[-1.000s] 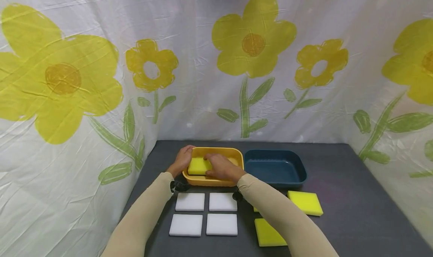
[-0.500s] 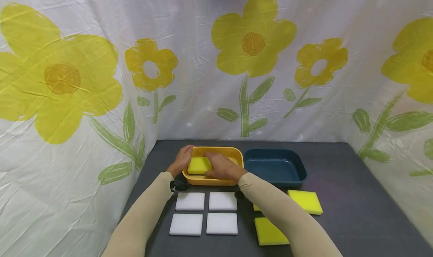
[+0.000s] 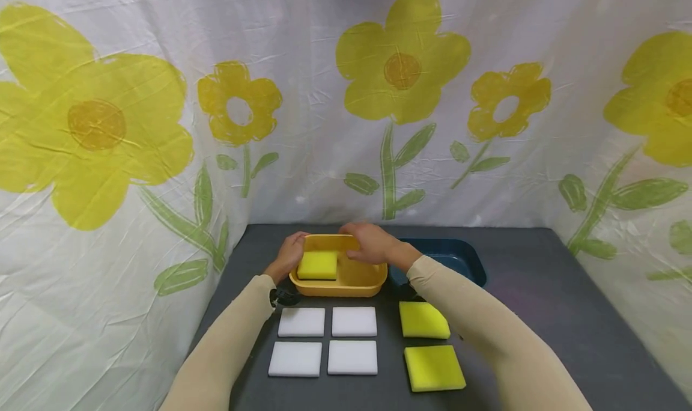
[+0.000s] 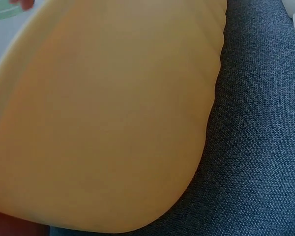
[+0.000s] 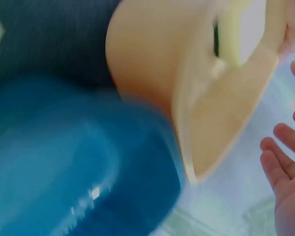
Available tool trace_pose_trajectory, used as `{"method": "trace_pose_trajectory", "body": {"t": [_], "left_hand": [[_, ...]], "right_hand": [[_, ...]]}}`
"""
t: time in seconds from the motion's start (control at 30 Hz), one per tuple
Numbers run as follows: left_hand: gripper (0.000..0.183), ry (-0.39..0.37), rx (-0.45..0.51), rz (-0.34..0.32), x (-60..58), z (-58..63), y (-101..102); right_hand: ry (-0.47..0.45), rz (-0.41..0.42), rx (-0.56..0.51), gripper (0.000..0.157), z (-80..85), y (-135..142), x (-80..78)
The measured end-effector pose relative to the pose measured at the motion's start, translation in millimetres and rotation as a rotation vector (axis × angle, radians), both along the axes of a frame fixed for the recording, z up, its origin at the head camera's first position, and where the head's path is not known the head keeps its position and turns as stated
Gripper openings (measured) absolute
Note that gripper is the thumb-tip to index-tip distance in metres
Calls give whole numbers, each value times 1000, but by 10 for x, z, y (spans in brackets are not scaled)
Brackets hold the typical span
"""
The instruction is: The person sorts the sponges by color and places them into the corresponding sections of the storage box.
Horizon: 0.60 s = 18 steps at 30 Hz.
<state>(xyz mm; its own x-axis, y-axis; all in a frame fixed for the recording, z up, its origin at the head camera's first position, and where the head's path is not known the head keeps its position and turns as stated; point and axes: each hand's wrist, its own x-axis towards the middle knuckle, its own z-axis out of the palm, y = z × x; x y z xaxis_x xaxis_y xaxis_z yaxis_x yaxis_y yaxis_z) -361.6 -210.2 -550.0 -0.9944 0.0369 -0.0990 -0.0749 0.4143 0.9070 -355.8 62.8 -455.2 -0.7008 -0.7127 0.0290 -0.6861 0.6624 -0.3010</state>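
In the head view my left hand (image 3: pixel 289 256) grips the left end of a yellow plastic tray (image 3: pixel 337 291). Inside the tray, toward its left side, lies a yellow sponge (image 3: pixel 318 265) with a dark underside. My right hand (image 3: pixel 373 243) is over the tray's right half, away from the sponge and holding nothing. In the right wrist view that hand (image 5: pixel 290 182) shows spread, loosely bent fingers beside the tray (image 5: pixel 147 54). The left wrist view is filled mostly by the tray's outer wall (image 4: pixel 113 118); the left hand is largely out of sight there.
A dark blue tray (image 3: pixel 459 258) stands against the yellow one's right side, partly covered by the right forearm. In front lie several white sponges (image 3: pixel 301 322) in two rows. Two yellow sponges (image 3: pixel 435 368) show right of them on the dark table. A flowered cloth (image 3: pixel 303 158) hangs behind.
My right hand has let go of the sponge in the yellow tray and moved up and to the right. The left hand keeps its place on the tray.
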Motion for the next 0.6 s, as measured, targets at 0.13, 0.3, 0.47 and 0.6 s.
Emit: {"method": "trace_pose_trajectory", "body": {"t": [0.13, 0.3, 0.47, 0.6], "left_hand": [[48, -12, 8, -13, 9, 7, -5], [50, -28, 5, -34, 23, 11, -16], [50, -25, 0, -31, 16, 8, -22], [49, -24, 6, -33, 15, 7, -23]], "right_hand": [[17, -8, 36, 61, 156, 163, -24], [22, -22, 54, 61, 325, 387, -23], [26, -31, 29, 62, 489, 624, -26], [41, -48, 16, 63, 587, 812, -18]]}}
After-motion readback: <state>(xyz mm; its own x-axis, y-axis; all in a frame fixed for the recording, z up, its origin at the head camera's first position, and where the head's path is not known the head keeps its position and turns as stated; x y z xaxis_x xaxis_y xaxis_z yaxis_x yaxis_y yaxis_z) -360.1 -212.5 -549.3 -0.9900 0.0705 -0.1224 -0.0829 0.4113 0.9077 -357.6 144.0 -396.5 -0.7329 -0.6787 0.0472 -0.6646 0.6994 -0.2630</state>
